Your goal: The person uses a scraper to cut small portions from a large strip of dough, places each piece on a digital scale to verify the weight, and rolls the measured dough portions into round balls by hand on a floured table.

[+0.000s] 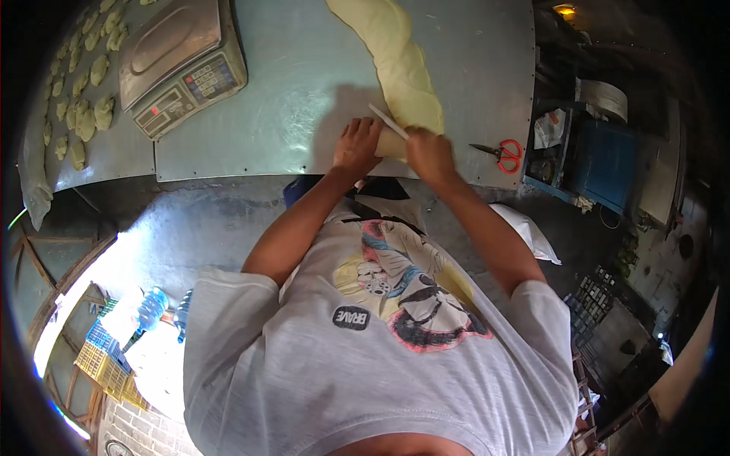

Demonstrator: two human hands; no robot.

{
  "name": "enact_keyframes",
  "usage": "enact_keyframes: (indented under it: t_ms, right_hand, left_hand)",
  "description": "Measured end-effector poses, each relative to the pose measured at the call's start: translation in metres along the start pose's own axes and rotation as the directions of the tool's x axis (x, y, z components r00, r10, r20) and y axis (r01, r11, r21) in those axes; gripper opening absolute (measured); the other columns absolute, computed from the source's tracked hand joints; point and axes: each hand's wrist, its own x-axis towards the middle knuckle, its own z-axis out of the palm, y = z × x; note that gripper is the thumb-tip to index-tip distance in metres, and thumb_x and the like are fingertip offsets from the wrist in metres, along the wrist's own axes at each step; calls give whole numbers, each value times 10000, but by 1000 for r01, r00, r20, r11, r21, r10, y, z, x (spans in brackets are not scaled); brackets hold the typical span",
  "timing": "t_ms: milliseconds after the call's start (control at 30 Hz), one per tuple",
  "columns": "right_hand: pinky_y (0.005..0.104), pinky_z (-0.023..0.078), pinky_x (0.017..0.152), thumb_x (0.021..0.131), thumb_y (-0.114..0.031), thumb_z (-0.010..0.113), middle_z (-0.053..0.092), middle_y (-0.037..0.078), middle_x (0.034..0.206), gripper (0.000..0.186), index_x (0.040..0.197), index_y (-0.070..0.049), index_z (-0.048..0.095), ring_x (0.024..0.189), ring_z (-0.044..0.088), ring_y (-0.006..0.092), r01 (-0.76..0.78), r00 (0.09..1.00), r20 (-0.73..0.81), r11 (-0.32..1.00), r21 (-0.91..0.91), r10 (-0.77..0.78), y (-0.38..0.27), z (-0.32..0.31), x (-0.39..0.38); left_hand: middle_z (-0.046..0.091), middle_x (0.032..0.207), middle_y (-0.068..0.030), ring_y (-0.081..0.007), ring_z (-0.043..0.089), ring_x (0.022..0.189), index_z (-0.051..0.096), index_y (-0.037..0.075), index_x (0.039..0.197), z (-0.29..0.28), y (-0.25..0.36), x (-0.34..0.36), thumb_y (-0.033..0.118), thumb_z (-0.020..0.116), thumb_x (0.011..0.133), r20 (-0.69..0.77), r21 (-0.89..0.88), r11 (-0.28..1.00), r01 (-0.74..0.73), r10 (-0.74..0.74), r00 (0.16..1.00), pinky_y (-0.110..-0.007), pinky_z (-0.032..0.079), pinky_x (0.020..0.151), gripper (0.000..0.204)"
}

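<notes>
A long, thick strip of pale dough (407, 80) lies on the metal table, running from the far edge of view toward me. At its near end, a piece of dough (390, 144) sits between my two hands. My left hand (357, 144) is closed against the left side of this piece, its fingers bent and close together. In my closed right hand (430, 156) is a knife (387, 119) with a slim, light-coloured blade. It slants up and left across the dough. My right hand is slightly blurred, and its fingertips are hidden.
A digital scale (186, 68) stands at left on the metal table (289, 68), beside several small dough pieces (82, 118). Red-handled scissors (506, 156) lie near the table's right corner. Beyond that edge is a blue cabinet (602, 163). Crates (110, 357) stand at lower left.
</notes>
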Motion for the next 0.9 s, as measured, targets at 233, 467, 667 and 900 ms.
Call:
enact_keyframes:
  t_ms: [233, 467, 667, 900]
  right_hand:
    - [470, 567, 720, 829, -210, 688, 703, 206, 817, 255, 957, 11, 682, 763, 692, 414, 43, 989, -146, 898, 438, 24, 35, 31, 94]
    - [487, 558, 690, 850, -132, 657, 696, 225, 834, 346, 1149, 20, 572, 771, 694, 398, 59, 960, -268, 868, 492, 86, -73, -54, 61]
    - [498, 554, 680, 864, -103, 615, 685, 229, 816, 313, 1161, -14, 570, 760, 690, 406, 80, 997, -31, 952, 294, -74, -151, 11, 70]
    - [365, 537, 825, 819, -114, 750, 694, 150, 1076, 510, 1273, 21, 563, 974, 673, 264, -137, 984, 106, 234, 962, 140, -83, 56, 135]
  left_hand:
    - [558, 1237, -171, -408, 640, 992, 535, 111, 1229, -48, 1, -4, 292, 806, 721, 20, -425, 817, 390, -422, 906, -471, 562, 807, 604]
    - [554, 1281, -143, -370, 469, 1239, 481, 105, 1365, -81, -65, -59, 383, 835, 703, -279, 148, 909, 390, -340, 898, -515, 399, 1005, 801]
    - [578, 1204, -170, -380, 548, 1135, 470, 40, 1339, -59, -98, -56, 327, 859, 643, -377, 50, 964, 262, -224, 899, -456, 467, 960, 847]
    - [656, 1095, -249, -403, 654, 1010, 450, -35, 1272, -206, -216, -1, 401, 864, 612, -145, -304, 887, 347, -403, 904, -442, 525, 882, 893]
